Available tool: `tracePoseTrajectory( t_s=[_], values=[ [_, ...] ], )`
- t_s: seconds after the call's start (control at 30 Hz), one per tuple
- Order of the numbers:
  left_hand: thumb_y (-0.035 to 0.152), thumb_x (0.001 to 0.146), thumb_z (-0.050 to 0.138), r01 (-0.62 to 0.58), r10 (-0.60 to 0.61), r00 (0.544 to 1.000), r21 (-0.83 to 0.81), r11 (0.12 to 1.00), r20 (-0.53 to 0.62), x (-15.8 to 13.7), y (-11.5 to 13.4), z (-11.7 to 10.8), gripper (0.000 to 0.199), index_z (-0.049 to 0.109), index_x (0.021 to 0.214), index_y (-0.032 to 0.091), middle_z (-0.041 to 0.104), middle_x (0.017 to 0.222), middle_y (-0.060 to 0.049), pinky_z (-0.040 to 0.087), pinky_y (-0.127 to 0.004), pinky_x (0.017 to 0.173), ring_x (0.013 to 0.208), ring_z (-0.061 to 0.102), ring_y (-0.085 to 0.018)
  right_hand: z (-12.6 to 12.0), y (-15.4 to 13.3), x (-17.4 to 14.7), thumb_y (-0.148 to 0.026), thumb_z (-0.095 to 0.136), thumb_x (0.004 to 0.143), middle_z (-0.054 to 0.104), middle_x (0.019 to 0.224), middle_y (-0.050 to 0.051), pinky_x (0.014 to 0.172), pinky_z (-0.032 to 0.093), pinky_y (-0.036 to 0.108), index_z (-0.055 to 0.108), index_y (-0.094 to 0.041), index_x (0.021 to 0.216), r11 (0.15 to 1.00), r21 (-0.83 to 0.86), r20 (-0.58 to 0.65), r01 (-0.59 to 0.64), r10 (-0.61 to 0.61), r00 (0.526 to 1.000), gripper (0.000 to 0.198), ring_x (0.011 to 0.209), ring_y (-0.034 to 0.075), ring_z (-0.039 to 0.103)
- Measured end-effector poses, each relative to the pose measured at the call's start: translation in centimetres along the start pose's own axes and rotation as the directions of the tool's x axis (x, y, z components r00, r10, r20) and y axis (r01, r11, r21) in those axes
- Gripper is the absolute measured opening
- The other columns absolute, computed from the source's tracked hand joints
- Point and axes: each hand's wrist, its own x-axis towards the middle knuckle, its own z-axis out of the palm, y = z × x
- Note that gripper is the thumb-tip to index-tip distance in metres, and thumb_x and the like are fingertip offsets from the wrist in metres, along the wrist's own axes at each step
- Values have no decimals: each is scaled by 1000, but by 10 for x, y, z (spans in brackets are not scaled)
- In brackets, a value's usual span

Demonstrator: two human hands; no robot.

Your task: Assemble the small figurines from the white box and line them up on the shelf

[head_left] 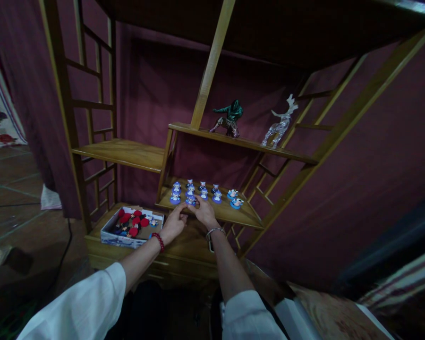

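Note:
Several small purple-and-white figurines stand in rows on the low wooden shelf (233, 215). At the front edge of that shelf is one purple figurine (190, 200), between the fingertips of both my hands. My left hand (174, 223) reaches it from the left, index finger forward and the other fingers curled. From the right, my right hand (204, 212) closes its fingers against the same figurine. Just beside are another purple figurine (175, 197) on the left and a purple figurine (217, 196) on the right. Two blue-based figurines (236, 203) stand farther right.
An open cardboard box (122, 242) with several red-topped figurines stands below left. Above, a dark green crouching figure (232, 115) and a clear deer statue (279, 125) occupy the upper shelf (248, 144). Wooden posts and lattice sides (92, 101) frame the unit.

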Motion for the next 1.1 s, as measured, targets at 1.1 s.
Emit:
tracePoseTrajectory(
  t_s=[1.1],
  values=[
    [-4, 60, 44, -209, 217, 975, 133, 969, -46, 4, -17, -4, 59, 55, 112, 21, 49, 124, -3, 29, -35, 102, 116, 43, -18, -2, 2, 5, -37, 55, 72, 63, 97, 1, 79, 44, 29, 52, -28, 112, 997, -55, 43, 46, -44, 998, 42, 92, 17, 54]
  ],
)
